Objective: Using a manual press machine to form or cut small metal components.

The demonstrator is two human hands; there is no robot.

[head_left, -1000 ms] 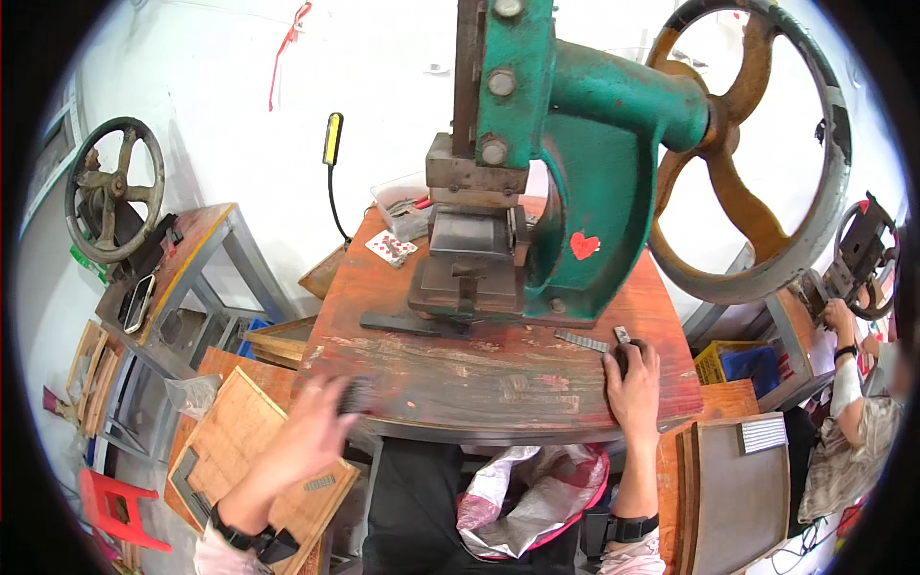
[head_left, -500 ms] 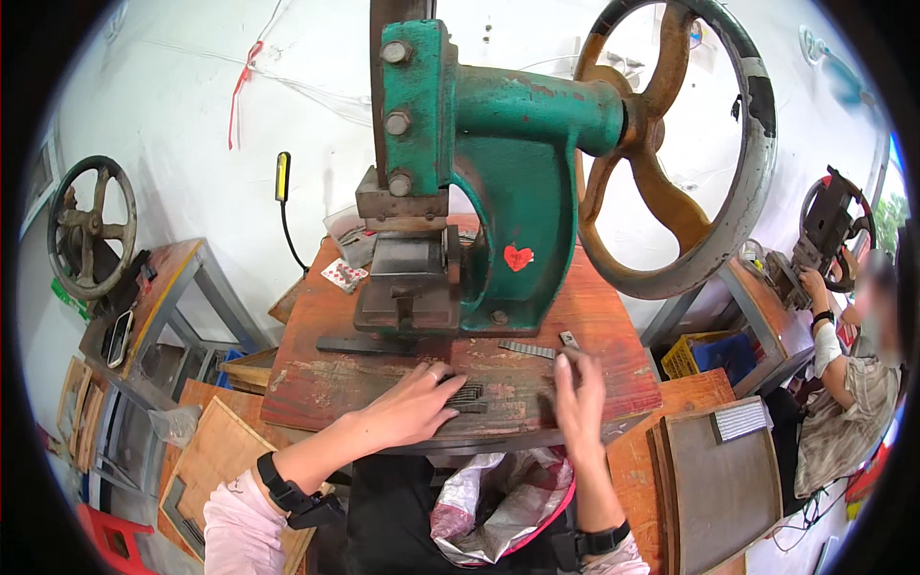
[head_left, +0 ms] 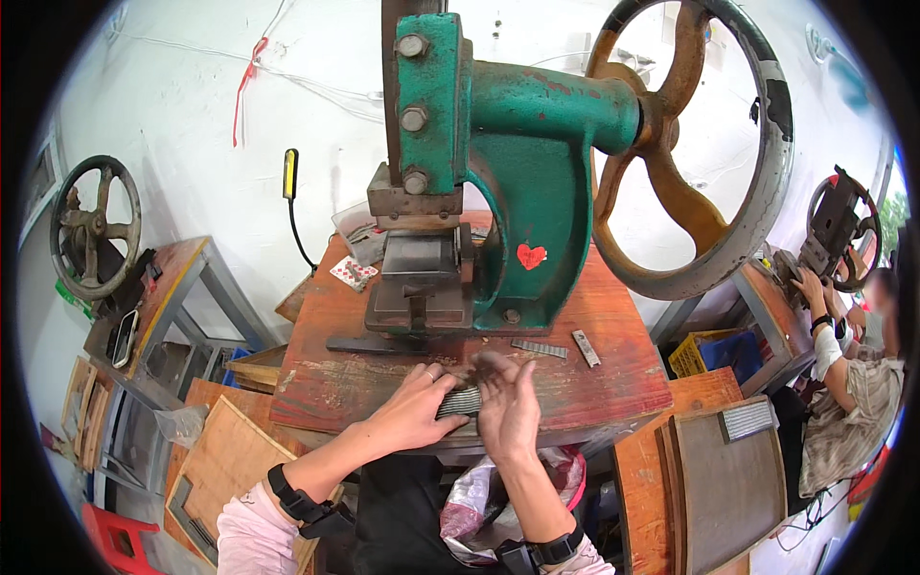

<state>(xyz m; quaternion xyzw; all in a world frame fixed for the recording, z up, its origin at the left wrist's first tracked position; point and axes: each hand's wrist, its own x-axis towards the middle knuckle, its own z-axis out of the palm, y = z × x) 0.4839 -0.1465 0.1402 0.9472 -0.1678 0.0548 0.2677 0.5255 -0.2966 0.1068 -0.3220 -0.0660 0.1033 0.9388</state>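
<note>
A stack of thin grey metal strips (head_left: pixel 458 402) rests on the front of a worn red table (head_left: pixel 613 383). My left hand (head_left: pixel 412 410) lies on the stack's left side with fingers curled over it. My right hand (head_left: pixel 510 401) presses against the stack's right end, palm turned inward. Both hands hold the stack between them. Behind them stands a big green hand press (head_left: pixel 479 172) with a grey die block (head_left: pixel 417 287) under its ram.
Two loose metal strips (head_left: pixel 540 349) (head_left: pixel 586 347) lie on the table right of the press. The press's large rusty flywheel (head_left: pixel 700 153) overhangs the right. Another person (head_left: pixel 848 383) works at a press far right. Wooden boards (head_left: pixel 220 460) and a bag (head_left: pixel 479 498) sit below.
My left hand came up from below the table's left edge onto the table. Both hands closed together around the stack of strips at the front edge.
</note>
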